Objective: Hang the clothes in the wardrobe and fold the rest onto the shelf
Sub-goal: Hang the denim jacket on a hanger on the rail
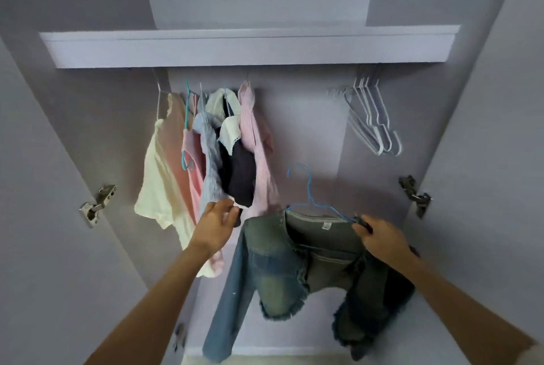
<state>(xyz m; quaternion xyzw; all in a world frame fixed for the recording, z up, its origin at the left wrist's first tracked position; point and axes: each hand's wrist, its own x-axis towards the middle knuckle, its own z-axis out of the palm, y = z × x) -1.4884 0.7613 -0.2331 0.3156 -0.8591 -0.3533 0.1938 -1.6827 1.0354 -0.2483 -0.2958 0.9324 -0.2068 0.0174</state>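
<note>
From the head camera I note the wardrobe open, with the shelf (250, 51) running across above the hanging space. My right hand (382, 236) has its fingers curled round the right end of a blue hanger (309, 202), gripping it together with the shoulder of the denim jacket (294, 270) draped on it. The jacket sits low in the wardrobe opening, centre right; its hook is free and not on any rail, and one sleeve trails down to the left. My left hand (216, 224) reaches to the hung clothes (223, 143) at left, fingers loosely extended, fingertips touching the lower edge of the dark garment (238, 176) beside the pink striped shirt (256, 141); I cannot tell whether it pinches the fabric. A cluster of white hangers (374, 123) hangs bare at upper right, well apart from the garments.
</note>
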